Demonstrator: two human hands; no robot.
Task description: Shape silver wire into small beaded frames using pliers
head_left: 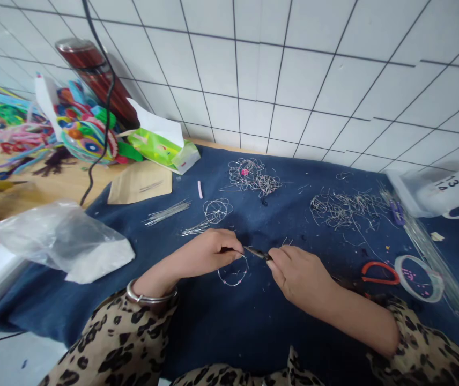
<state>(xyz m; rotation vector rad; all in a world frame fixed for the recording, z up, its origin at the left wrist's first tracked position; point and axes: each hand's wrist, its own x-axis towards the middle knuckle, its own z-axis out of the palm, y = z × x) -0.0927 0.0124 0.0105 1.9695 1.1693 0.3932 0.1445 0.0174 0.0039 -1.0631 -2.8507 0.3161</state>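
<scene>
Between the thumb and fingers of my left hand (213, 251) is a thin wire ring (236, 284) with a few small pink beads along it. My right hand (300, 271) is closed around pliers (258, 252), whose dark, narrow jaws point left and reach the ring's upper part by my left fingertips. Whether the jaws grip the wire is too small to tell. Just beyond my left hand lie a coiled wire piece (217, 210) and a bundle of short straight wires (167, 212). The pliers' handles are hidden in my right palm.
Wire flower shapes (247, 172) and a tangled wire heap (348, 209) lie farther back on the blue cloth (221, 348). At right are red-handled pliers (380, 272), a round bead dish (418, 279) and a white cup (450, 190). A plastic bag (58, 236) and tissue pack (165, 147) sit left.
</scene>
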